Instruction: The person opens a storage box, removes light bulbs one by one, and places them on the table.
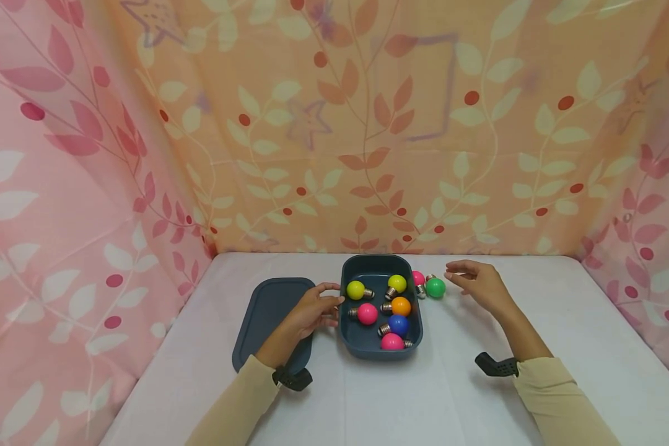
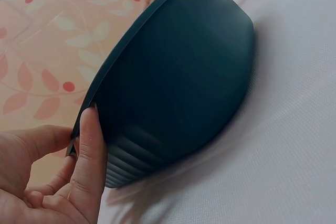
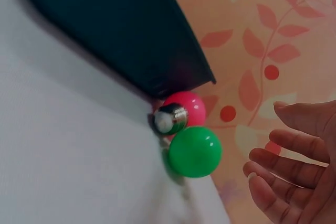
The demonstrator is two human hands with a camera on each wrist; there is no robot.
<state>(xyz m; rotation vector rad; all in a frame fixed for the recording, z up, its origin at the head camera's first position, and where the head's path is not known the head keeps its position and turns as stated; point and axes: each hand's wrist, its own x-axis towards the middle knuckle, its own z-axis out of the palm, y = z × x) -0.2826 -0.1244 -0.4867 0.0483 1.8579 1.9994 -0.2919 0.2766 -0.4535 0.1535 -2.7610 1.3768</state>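
Head view: dark blue box [image 1: 376, 355] at lower centre of the frame, upright on the white counter [image 1: 451, 396]. Inside, six bulbs on their sides: left yellow bulb [image 1: 355, 290], upper yellow bulb [image 1: 397, 284], middle pink bulb [image 1: 367, 314], orange bulb [image 1: 401, 306], blue bulb [image 1: 398, 325], lower pink bulb [image 1: 392, 342]. Sideways rest probably due to round heads and narrow bases. Lid [image 1: 267, 316] flat to the left, leaving the box accessible from above. Outside, right of the box: outer pink bulb [image 1: 418, 278] and green bulb [image 1: 436, 287], near the right grip [image 1: 479, 285].

Left wrist view: left grip [image 2: 58, 177] at lower left, clamped on the rim [image 2: 128, 35] of the box; likely purpose, steadying against sliding.

Right wrist view: right grip at the right edge, fingers apart and loosely bent, holding nothing, clear of both bulbs; spacing apparently suited to a round head. Green bulb at lower centre, outer pink bulb just beyond, beside the box's corner; contact with the box impossible to tell.
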